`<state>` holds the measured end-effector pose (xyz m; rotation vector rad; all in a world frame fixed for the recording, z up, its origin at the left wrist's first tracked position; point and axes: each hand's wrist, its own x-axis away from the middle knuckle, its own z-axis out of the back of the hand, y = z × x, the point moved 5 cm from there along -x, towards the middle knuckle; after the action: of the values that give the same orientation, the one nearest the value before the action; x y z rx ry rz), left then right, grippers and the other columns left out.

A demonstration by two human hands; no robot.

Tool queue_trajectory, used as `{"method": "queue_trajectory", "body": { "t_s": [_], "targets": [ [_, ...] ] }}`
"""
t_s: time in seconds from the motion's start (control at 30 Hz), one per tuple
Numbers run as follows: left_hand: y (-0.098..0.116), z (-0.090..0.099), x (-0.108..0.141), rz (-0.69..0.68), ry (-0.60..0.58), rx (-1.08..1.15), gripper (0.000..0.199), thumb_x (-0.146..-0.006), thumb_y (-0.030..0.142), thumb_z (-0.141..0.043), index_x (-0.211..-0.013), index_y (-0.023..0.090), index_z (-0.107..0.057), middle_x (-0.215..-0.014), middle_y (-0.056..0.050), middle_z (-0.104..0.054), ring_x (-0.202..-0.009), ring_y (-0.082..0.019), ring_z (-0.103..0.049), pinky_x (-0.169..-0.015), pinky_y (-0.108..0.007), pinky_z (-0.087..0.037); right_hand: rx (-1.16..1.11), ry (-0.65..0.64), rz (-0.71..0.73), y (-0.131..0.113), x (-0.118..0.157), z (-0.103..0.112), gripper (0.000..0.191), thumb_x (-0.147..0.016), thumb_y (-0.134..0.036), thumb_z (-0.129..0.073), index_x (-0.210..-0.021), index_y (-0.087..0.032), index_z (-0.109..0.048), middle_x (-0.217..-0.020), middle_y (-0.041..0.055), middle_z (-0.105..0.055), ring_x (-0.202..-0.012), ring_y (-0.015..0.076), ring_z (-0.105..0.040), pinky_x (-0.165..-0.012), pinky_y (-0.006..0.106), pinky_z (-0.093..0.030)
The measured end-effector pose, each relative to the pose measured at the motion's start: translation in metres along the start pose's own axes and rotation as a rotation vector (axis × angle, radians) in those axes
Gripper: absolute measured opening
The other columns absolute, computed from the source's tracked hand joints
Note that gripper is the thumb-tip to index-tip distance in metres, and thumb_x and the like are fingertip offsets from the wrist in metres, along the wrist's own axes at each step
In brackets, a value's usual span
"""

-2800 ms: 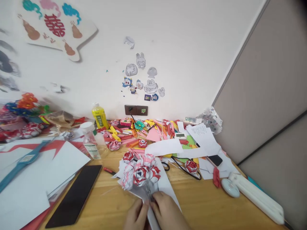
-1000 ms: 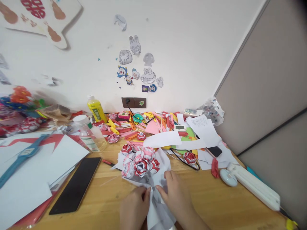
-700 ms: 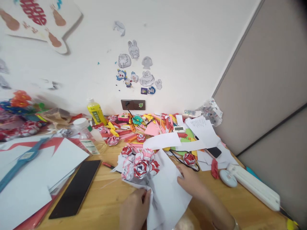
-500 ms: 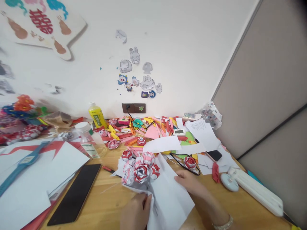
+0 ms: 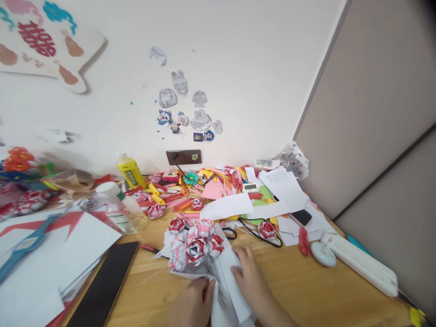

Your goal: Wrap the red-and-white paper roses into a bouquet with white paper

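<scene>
A bunch of red, pink and white paper roses [image 5: 195,245] stands in a sheet of white paper [image 5: 226,281] partly wrapped round it, near the table's front edge. My left hand [image 5: 195,299] is closed on the paper's left edge just below the roses, its thumb on top. On the other side, my right hand [image 5: 247,277] lies against the paper's folded right flap, fingers bent over its edge and thumb toward the roses. The stems are mostly hidden inside the paper.
A black tablet-like slab [image 5: 105,284] and white sheets [image 5: 85,250] lie at left. Behind are a clear jar [image 5: 116,209], a yellow bottle [image 5: 131,171] and coloured paper strips [image 5: 211,181]. At right are a phone [image 5: 301,217] and a white lamp [image 5: 363,263].
My right hand has moved left and folded the right side of the white paper inward, toward the roses. My left hand keeps its grip. The view has shifted slightly.
</scene>
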<state>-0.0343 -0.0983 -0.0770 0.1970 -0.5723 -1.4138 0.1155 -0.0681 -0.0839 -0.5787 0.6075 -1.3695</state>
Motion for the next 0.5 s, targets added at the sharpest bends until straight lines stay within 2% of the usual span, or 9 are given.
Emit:
{"method": "queue_trajectory", "body": {
  "t_s": [0.1, 0.2, 0.27, 0.37, 0.43, 0.5],
  "targets": [
    [0.0, 0.0, 0.0, -0.011, 0.02, -0.01, 0.038, -0.088, 0.034, -0.032, -0.069, 0.02, -0.062, -0.073, -0.007, -0.071, -0.071, -0.022, -0.065, -0.056, -0.026, -0.035, -0.099, -0.091, -0.075, 0.006, -0.012, 0.01, 0.036, -0.068, -0.005, -0.046, -0.102, -0.014, -0.057, -0.096, 0.0074, -0.063, -0.091, 0.0195, -0.059, -0.079, 0.027, -0.044],
    [-0.003, -0.004, -0.001, -0.019, 0.047, -0.019, 0.037, -0.088, 0.033, -0.033, -0.07, 0.02, -0.062, -0.072, -0.007, -0.07, -0.069, -0.021, -0.064, -0.056, -0.026, -0.035, -0.063, -0.187, -0.12, 0.008, -0.016, 0.012, 0.024, -0.067, -0.007, -0.046, -0.086, -0.013, -0.06, -0.083, 0.0062, -0.065, -0.076, 0.0187, -0.06, -0.065, 0.024, -0.042],
    [-0.004, -0.007, -0.002, -0.052, 0.082, -0.021, 0.035, -0.087, 0.031, -0.034, -0.071, 0.019, -0.063, -0.073, -0.007, -0.069, -0.071, -0.02, -0.063, -0.058, -0.026, -0.037, -0.036, -0.203, -0.09, 0.008, -0.013, 0.009, 0.02, -0.068, -0.008, -0.045, -0.078, -0.013, -0.061, -0.08, 0.0066, -0.066, -0.074, 0.0182, -0.058, -0.063, 0.023, -0.039],
    [-0.001, -0.009, -0.005, -0.204, 0.139, -0.007, 0.03, -0.085, 0.026, -0.037, -0.072, 0.019, -0.063, -0.08, -0.008, -0.067, -0.081, -0.022, -0.061, -0.069, -0.029, -0.04, -0.084, -0.215, -0.03, 0.008, -0.004, 0.006, 0.024, -0.068, -0.005, -0.042, -0.075, -0.014, -0.062, -0.078, 0.0046, -0.067, -0.07, 0.0157, -0.057, -0.059, 0.021, -0.035],
    [0.003, -0.008, -0.006, -0.297, 0.134, 0.019, 0.028, -0.084, 0.026, -0.039, -0.071, 0.019, -0.062, -0.081, -0.008, -0.066, -0.084, -0.022, -0.059, -0.073, -0.03, -0.041, -0.079, -0.238, -0.049, 0.011, 0.0, 0.008, 0.022, -0.068, -0.006, -0.042, -0.072, -0.014, -0.062, -0.072, 0.0028, -0.066, -0.066, 0.0149, -0.056, -0.056, 0.02, -0.034],
    [0.002, -0.009, -0.008, -0.311, 0.101, 0.075, 0.03, -0.086, 0.029, -0.037, -0.069, 0.02, -0.06, -0.077, -0.007, -0.065, -0.079, -0.022, -0.059, -0.07, -0.03, -0.042, 0.025, -0.212, -0.107, 0.014, 0.001, 0.018, 0.017, -0.071, -0.011, -0.045, -0.071, -0.014, -0.062, -0.07, 0.0038, -0.065, -0.066, 0.0166, -0.056, -0.057, 0.022, -0.035]
  ]
}}
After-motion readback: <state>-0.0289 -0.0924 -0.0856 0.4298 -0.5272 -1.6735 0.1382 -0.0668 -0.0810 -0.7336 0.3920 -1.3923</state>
